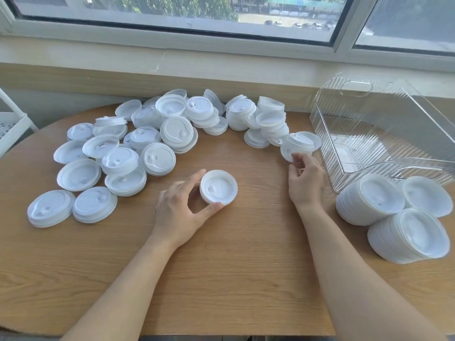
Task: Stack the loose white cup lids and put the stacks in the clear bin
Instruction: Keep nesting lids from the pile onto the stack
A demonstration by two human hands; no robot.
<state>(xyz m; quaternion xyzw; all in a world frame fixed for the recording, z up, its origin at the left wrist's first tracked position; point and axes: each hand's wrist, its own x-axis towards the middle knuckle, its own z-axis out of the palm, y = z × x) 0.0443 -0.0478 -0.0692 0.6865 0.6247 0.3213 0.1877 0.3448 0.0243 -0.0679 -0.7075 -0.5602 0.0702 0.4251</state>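
Loose white cup lids [157,141] lie scattered across the far half of the wooden table [246,254]. My left hand [179,207] grips a small stack of lids [218,187] between thumb and fingers in the table's middle. My right hand [305,180] pinches the lower edge of a tilted lid [299,145] at the right end of the pile. The clear ribbed bin [384,134] stands at the far right, tipped toward me; whether anything lies in it I cannot tell. Three tall lid stacks [394,210] lie on their sides in front of the bin.
A window and its pale sill [221,60] run along the table's far edge. A white perforated rack [12,124] stands off the table's left side. Bare wood shows between my forearms and the near edge.
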